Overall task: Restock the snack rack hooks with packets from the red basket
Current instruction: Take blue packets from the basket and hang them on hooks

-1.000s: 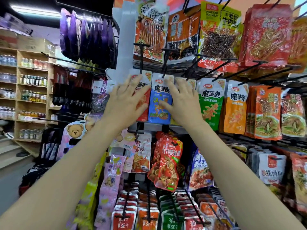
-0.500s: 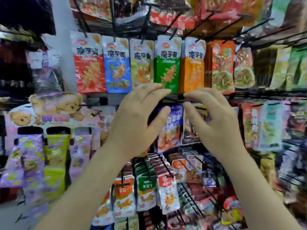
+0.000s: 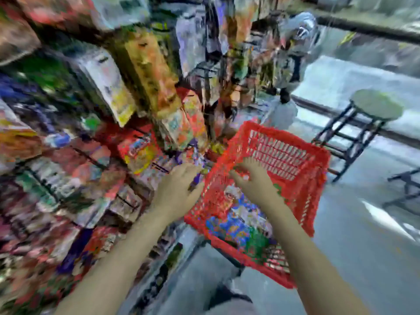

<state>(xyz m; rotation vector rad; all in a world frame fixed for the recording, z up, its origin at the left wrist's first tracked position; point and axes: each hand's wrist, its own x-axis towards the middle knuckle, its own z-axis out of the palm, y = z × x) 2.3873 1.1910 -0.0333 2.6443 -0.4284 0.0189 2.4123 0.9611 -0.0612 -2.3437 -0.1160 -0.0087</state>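
The view is heavily blurred; the red basket (image 3: 293, 160) sits low at centre right, just beside the foot of the snack rack (image 3: 95, 123), its long axis running from the near lower edge of the view up and away toward the rack's far end, its open top tilted toward the camera; its slotted far wall stands tallest in view, and the near rim is partly hidden behind the right forearm. Inside it lie loose packets (image 3: 236, 223), a jumble of blue, white, red and green wrappers heaped along the floor of the basket toward the near end; their individual shapes and directions cannot be told through the blur.

The right hand (image 3: 254, 180) is inside the basket, palm down over the packets at the far end, fingers spread and reaching toward the slotted wall; whether its grip is closed on a packet cannot be told. The left hand (image 3: 175, 194) is just outside the basket's left wall, between it and the rack, fingers loosely bent toward a small purple and yellow wrapper; whether it touches or holds it cannot be told.

The rack fills the left half of the view, hung thick with bright packets that slant down and to the right; a round-topped stool (image 3: 375, 105) on dark legs stands on the pale floor (image 3: 363, 246), well apart to the right of the basket.
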